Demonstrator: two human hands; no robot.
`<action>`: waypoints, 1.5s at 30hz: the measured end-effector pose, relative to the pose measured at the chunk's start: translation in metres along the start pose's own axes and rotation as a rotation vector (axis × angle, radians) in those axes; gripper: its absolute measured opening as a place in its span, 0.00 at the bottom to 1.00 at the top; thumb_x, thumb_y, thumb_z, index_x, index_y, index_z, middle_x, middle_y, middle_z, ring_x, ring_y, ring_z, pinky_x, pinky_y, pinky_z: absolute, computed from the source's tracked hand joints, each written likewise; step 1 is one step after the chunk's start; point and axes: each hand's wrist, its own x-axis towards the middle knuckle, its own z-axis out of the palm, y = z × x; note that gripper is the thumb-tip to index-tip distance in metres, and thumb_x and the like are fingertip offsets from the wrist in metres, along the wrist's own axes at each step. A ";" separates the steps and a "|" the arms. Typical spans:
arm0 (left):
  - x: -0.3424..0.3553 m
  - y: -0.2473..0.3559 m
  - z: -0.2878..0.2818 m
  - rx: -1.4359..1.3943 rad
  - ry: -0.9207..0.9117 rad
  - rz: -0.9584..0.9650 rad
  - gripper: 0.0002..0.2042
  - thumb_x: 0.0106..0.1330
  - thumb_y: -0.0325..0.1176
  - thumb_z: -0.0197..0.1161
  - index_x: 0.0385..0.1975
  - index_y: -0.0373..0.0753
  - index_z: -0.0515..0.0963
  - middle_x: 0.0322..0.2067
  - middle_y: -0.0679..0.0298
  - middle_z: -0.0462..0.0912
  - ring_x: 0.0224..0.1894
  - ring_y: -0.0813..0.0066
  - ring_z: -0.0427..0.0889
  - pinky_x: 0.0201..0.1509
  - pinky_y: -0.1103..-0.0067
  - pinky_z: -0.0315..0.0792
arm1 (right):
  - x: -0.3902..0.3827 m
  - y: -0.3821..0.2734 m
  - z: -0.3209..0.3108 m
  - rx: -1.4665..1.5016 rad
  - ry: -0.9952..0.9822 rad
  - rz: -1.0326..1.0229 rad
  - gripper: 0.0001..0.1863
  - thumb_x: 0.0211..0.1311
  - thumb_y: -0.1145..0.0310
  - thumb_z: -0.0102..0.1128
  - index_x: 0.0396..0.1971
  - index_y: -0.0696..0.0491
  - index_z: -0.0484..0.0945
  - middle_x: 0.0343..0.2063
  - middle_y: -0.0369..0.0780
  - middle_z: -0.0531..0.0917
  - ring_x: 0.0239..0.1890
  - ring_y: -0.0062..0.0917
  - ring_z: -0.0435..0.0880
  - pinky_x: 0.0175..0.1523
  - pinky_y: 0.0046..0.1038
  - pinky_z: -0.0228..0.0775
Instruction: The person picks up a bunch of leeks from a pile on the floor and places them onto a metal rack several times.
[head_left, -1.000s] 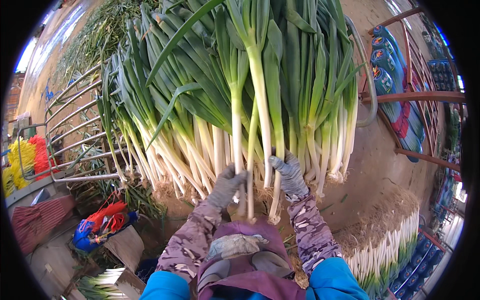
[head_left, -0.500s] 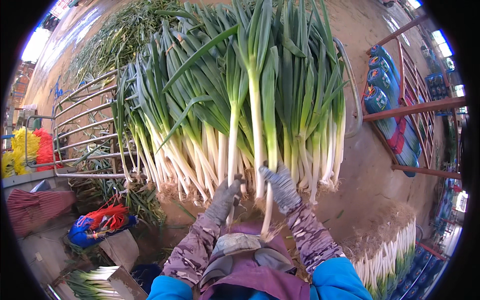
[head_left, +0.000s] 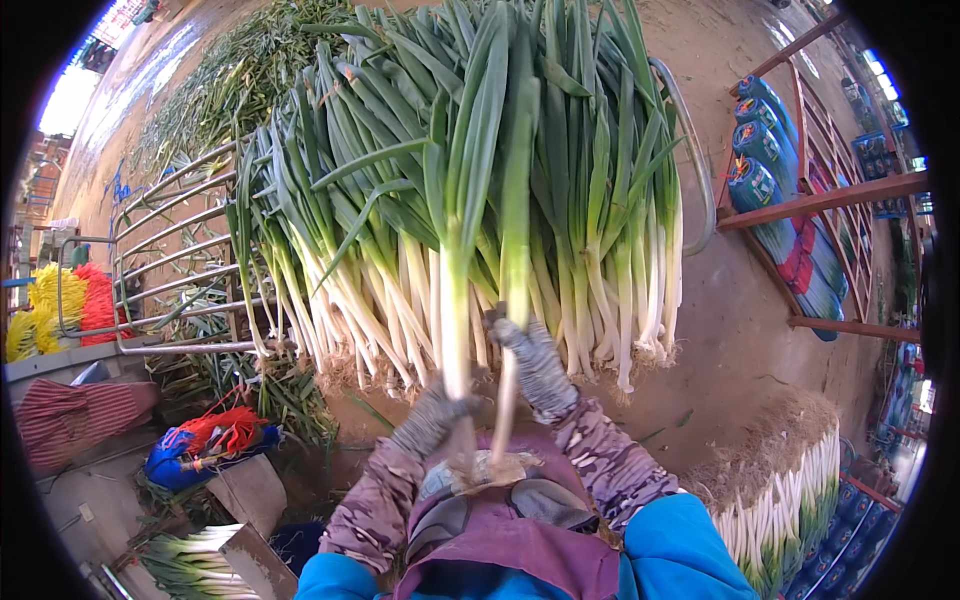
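Note:
My left hand [head_left: 433, 418], in a grey knit glove, is closed round the white lower shank of a leek-like long green onion [head_left: 455, 320]. My right hand [head_left: 537, 368], gloved the same way, grips another long green onion [head_left: 507, 385] above its roots. Both stalks stand close together in front of me, leaves pointing away; their root ends blur over my purple apron [head_left: 520, 560]. Just beyond my hands a thick pile of long green onions [head_left: 350, 290] lies with roots toward me, on a metal-tube rack [head_left: 185, 250].
Bundled onions [head_left: 775, 510] lie at the lower right, more [head_left: 190, 560] at the lower left. Red and blue ties [head_left: 215, 445] sit on the left, yellow strands [head_left: 45, 305] farther out. Rolls of printed blue film [head_left: 765, 175] rest in a brown metal frame [head_left: 830, 200].
My right hand has shifted slightly left and away from me with its onion. My left hand has dropped a little toward me. The two held stalks are closer together now.

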 end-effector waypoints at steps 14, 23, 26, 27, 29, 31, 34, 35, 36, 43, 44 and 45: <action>-0.044 0.058 -0.018 0.180 0.118 -0.027 0.24 0.56 0.33 0.79 0.49 0.35 0.77 0.32 0.63 0.84 0.33 0.74 0.84 0.38 0.76 0.80 | 0.050 0.103 -0.091 -1.115 0.225 0.017 0.43 0.64 0.48 0.65 0.69 0.61 0.61 0.60 0.57 0.75 0.63 0.49 0.75 0.68 0.41 0.67; 0.010 -0.048 -0.066 -0.003 0.243 -0.010 0.21 0.58 0.27 0.76 0.49 0.35 0.76 0.31 0.62 0.84 0.30 0.71 0.85 0.35 0.74 0.81 | 0.074 0.147 -0.057 -1.249 0.539 0.061 0.49 0.54 0.52 0.74 0.69 0.62 0.60 0.61 0.61 0.73 0.64 0.53 0.73 0.69 0.42 0.65; 0.005 -0.039 -0.075 0.019 0.213 -0.042 0.20 0.58 0.26 0.75 0.49 0.36 0.76 0.31 0.63 0.84 0.31 0.70 0.85 0.36 0.75 0.82 | 0.080 0.153 -0.069 -1.238 0.499 0.016 0.43 0.53 0.51 0.74 0.62 0.65 0.69 0.55 0.61 0.78 0.59 0.54 0.78 0.65 0.43 0.69; 0.003 -0.034 -0.076 0.037 0.221 -0.051 0.20 0.58 0.26 0.75 0.49 0.36 0.76 0.31 0.63 0.84 0.31 0.70 0.85 0.37 0.75 0.82 | 0.084 0.151 -0.072 -1.212 0.480 0.085 0.43 0.53 0.51 0.73 0.61 0.65 0.69 0.55 0.61 0.78 0.60 0.53 0.77 0.66 0.43 0.69; -0.002 -0.027 -0.079 0.056 0.217 -0.069 0.19 0.58 0.26 0.75 0.49 0.37 0.77 0.32 0.63 0.84 0.31 0.71 0.85 0.37 0.75 0.82 | 0.094 0.145 -0.085 -1.185 0.397 0.202 0.44 0.53 0.50 0.74 0.62 0.66 0.68 0.56 0.61 0.77 0.60 0.52 0.78 0.65 0.41 0.70; -0.009 -0.026 -0.088 0.049 0.215 -0.087 0.19 0.59 0.26 0.75 0.48 0.37 0.77 0.32 0.63 0.84 0.30 0.71 0.85 0.37 0.74 0.82 | 0.081 0.129 -0.077 -1.129 0.310 0.245 0.45 0.53 0.50 0.75 0.62 0.67 0.69 0.56 0.60 0.78 0.59 0.51 0.79 0.64 0.41 0.71; -0.023 -0.004 -0.080 -0.005 0.131 -0.089 0.18 0.60 0.29 0.75 0.48 0.38 0.77 0.31 0.64 0.84 0.32 0.72 0.85 0.39 0.74 0.82 | 0.059 0.138 -0.103 -0.718 0.173 0.145 0.38 0.49 0.49 0.80 0.52 0.64 0.78 0.44 0.51 0.85 0.48 0.41 0.85 0.55 0.37 0.77; -0.029 -0.005 -0.084 -0.028 0.100 -0.089 0.19 0.60 0.30 0.75 0.49 0.38 0.77 0.33 0.64 0.84 0.34 0.72 0.85 0.41 0.74 0.82 | 0.037 0.103 -0.076 -0.567 0.090 0.214 0.36 0.49 0.49 0.80 0.49 0.62 0.80 0.40 0.49 0.86 0.45 0.37 0.86 0.53 0.36 0.77; -0.033 -0.004 -0.086 -0.047 0.046 -0.092 0.20 0.60 0.31 0.76 0.50 0.38 0.76 0.34 0.64 0.84 0.35 0.71 0.85 0.42 0.74 0.82 | 0.015 0.075 -0.055 -0.418 0.029 0.276 0.34 0.48 0.49 0.81 0.46 0.61 0.82 0.37 0.47 0.87 0.43 0.34 0.86 0.51 0.35 0.78; -0.053 0.008 -0.050 -0.283 -0.145 -0.087 0.36 0.61 0.41 0.75 0.67 0.39 0.65 0.56 0.57 0.78 0.56 0.62 0.80 0.61 0.67 0.77 | -0.031 0.044 0.043 0.031 -0.204 0.176 0.31 0.56 0.56 0.74 0.55 0.58 0.78 0.46 0.39 0.84 0.50 0.26 0.81 0.59 0.30 0.72; -0.053 0.008 -0.048 -0.307 -0.142 -0.099 0.38 0.61 0.42 0.75 0.69 0.39 0.64 0.57 0.57 0.78 0.57 0.62 0.79 0.61 0.67 0.77 | -0.032 0.041 0.045 0.043 -0.198 0.200 0.30 0.57 0.56 0.74 0.55 0.58 0.78 0.47 0.40 0.84 0.51 0.26 0.82 0.59 0.31 0.72; -0.053 0.012 -0.045 -0.277 -0.140 -0.063 0.40 0.61 0.43 0.75 0.70 0.39 0.62 0.58 0.57 0.77 0.57 0.62 0.80 0.61 0.67 0.77 | -0.035 0.036 0.045 0.056 -0.193 0.224 0.30 0.57 0.56 0.73 0.55 0.58 0.78 0.47 0.40 0.84 0.51 0.27 0.82 0.60 0.31 0.72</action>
